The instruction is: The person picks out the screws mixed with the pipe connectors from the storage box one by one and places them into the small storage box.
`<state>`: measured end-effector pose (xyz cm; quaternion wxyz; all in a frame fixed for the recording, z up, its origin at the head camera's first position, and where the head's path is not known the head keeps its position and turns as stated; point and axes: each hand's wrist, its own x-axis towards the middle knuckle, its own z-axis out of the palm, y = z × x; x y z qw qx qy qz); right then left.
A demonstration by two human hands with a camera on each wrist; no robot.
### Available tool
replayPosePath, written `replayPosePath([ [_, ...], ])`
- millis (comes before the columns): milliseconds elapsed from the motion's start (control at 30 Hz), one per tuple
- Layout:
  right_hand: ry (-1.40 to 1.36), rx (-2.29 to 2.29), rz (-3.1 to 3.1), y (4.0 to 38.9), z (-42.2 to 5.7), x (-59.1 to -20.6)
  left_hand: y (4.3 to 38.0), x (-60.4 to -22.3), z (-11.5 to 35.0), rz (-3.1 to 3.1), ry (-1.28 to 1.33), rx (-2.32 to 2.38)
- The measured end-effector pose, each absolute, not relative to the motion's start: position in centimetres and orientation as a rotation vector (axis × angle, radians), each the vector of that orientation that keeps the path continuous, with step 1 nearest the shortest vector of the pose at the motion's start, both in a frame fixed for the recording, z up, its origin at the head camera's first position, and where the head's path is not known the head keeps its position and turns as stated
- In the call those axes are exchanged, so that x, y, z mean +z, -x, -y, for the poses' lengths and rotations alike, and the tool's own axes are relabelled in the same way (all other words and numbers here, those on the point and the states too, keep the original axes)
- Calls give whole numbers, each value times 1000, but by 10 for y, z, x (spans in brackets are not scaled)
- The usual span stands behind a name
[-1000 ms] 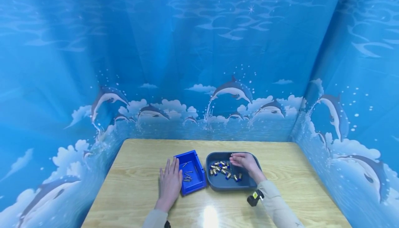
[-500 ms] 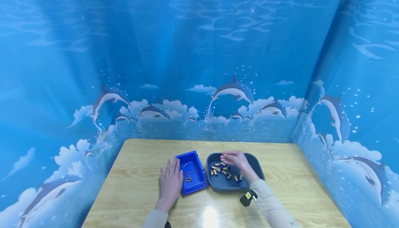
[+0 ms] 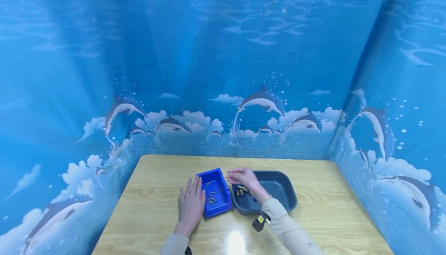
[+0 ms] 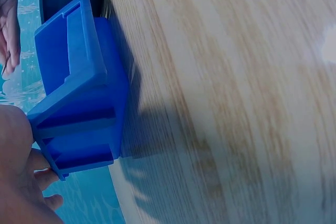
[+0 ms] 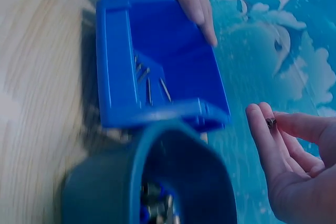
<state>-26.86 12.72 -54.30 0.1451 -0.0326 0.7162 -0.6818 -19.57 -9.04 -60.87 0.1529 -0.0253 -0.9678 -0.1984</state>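
Note:
My left hand [image 3: 191, 205] rests against the left wall of a blue plastic bin [image 3: 218, 211], its fingers fairly straight along the rim. Several thin metal screws [image 3: 210, 199] lie on the bin's floor. Over the gap between the bin and a dark grey tub [image 3: 290, 204], my right hand [image 3: 244, 178] pinches a small screw [image 5: 271, 123] between thumb and fingertips. Only the screw's dark end shows in the right wrist view. Brass fittings with blue ends [image 3: 241, 190] lie in the tub's left part, partly hidden under the right hand.
The bin and tub stand side by side on a light wooden table [image 3: 153, 185]. A blue curtain [image 3: 195, 73] with printed dolphins hangs behind and at the sides. A camera [image 3: 259, 222] sits on my right wrist.
My right hand has moved left from above the tub's middle to its left edge, near the bin, carrying the screw. My left hand has stayed by the bin.

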Motion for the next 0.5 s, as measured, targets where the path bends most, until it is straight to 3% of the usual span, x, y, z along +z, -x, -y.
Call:
replayPosePath([
  [333,271,-1915,-2104,261,-83,-548,195,-604,92,2804,92,-563],
  [500,484,-1592,-2513,256,-70,-558,194,-602,92,2800,97,-565],
])
